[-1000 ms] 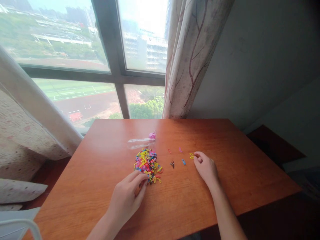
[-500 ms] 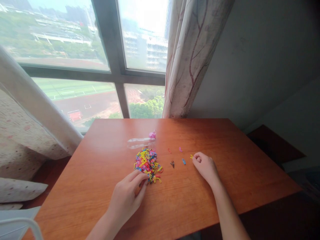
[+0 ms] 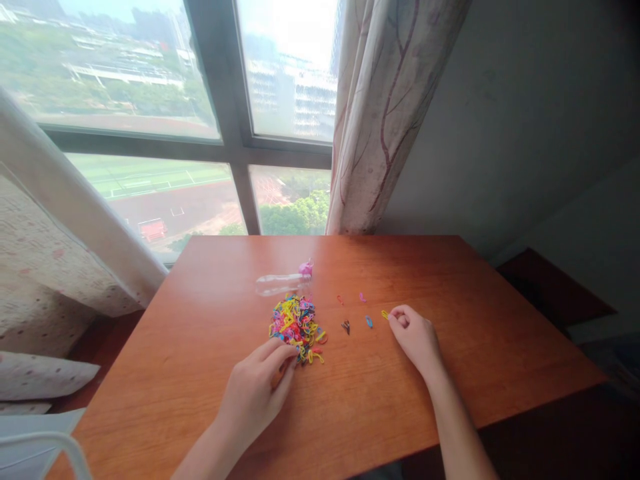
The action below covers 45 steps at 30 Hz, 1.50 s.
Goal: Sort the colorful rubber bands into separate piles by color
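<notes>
A heap of small coloured plastic safety pins [image 3: 293, 320], like locking stitch markers, lies in the middle of the wooden table [image 3: 200, 413]. My left hand [image 3: 263, 380] is at its near edge, thumb and fingers pinched together; whatever the tips hold is hidden. To the right, my right hand [image 3: 414, 337] pinches one end of a yellow safety pin [image 3: 385, 315] at the table top. Between my hands lie a blue pin [image 3: 369, 322], a few black pins [image 3: 346, 327], a red pin [image 3: 340, 300] and a purple pin [image 3: 363, 297], set apart from one another.
Behind the heap a clear plastic container [image 3: 280, 285] lies on its side by a pink piece [image 3: 306, 269]. The window [image 3: 240, 155] and curtain [image 3: 385, 120] stand beyond the table's far edge. A white curved rail [image 3: 55, 443] is at the lower left.
My right hand has drawn very slightly to the right, and more of the yellow safety pin shows beyond its fingertips. My left hand has stayed at the heap. The view has shifted slightly.
</notes>
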{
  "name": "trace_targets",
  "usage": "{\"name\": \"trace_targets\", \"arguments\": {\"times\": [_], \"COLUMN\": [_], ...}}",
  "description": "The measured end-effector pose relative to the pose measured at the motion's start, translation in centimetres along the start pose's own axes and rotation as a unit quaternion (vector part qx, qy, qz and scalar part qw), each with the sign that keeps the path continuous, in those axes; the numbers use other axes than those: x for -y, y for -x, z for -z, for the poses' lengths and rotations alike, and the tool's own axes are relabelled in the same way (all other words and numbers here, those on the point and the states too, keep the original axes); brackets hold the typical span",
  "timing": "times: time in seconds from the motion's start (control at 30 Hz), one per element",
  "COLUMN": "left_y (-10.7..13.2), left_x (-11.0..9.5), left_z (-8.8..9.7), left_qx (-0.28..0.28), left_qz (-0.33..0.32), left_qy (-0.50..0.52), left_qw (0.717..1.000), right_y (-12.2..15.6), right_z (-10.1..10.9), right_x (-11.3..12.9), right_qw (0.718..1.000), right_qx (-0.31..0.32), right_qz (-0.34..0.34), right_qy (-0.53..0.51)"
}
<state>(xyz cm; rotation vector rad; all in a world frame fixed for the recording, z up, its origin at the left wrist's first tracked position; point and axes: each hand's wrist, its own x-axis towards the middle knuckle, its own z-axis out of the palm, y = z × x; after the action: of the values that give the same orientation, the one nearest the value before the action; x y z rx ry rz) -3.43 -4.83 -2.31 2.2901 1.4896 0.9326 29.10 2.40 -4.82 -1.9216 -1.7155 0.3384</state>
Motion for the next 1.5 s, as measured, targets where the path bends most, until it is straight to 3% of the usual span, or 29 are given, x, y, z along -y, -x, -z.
{"name": "trace_targets", "arguments": {"times": [0.2,0.4,0.6,1.03,1.5], "left_y": [-0.1,0.1,0.1,0.1,0.1], "left_x": [0.0,0.2,0.2,0.2,0.8], "left_z": [0.0,-0.1,-0.4,-0.3,-0.1], "left_qx": [0.002,0.01,0.019,0.03,0.011], "left_qz": [0.006,0.004,0.001,0.014,0.05], "left_qy": [-0.007,-0.015,-0.017,0.004,0.002], "left_qw": [1.0,1.0,1.0,0.999,0.999], "right_y": [1.5,4.8,7.4,6.7,7.3], "right_z": [-0.4,-2.2,-2.1,-4.0,-4.6], "right_x": [2.5,7.0,10.0,11.6,10.9], "right_qw": [0.998,0.987,0.973,0.968,0.968], "right_qx": [-0.021,0.084,0.174,0.164,0.126], "right_qz": [0.031,0.099,0.144,0.187,0.2], "right_qy": [-0.041,-0.097,-0.055,-0.033,-0.083]}}
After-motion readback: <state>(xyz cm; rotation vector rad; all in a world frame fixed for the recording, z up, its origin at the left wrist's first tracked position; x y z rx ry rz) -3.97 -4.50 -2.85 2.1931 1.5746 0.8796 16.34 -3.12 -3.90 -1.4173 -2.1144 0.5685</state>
